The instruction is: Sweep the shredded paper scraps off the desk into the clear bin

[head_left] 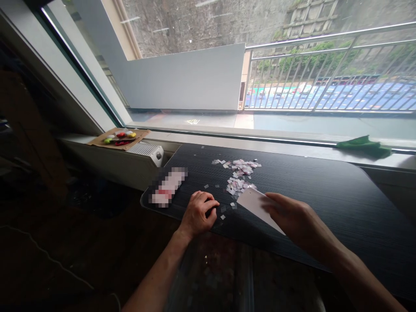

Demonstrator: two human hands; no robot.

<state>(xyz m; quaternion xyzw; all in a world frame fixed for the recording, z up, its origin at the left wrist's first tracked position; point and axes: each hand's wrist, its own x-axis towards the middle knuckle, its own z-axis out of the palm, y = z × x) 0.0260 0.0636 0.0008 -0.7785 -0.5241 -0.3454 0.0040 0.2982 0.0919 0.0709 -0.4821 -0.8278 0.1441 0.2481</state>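
My right hand [290,214] grips a flat pale card [256,205] with a small dark hole near its far corner. The card slants over the black tabletop [312,190], its far edge beside a pile of small whitish paper-like squares [239,185]. More of these pieces spread behind the pile, and a few lie loose between my hands. At the table's near edge rests my left hand [199,212], its fingers loosely bent and thumb apart, with nothing visible in it. Left of it lies a long pinkish item [169,186], blurred out by large pixels.
A brown cardboard piece [97,139] holding small colourful items lies on the left ledge, beside a white radiator [147,151]. A crumpled green cloth-like piece [364,146] sits on the sill at right. Below the table's front edge is a dim, see-through container [214,268].
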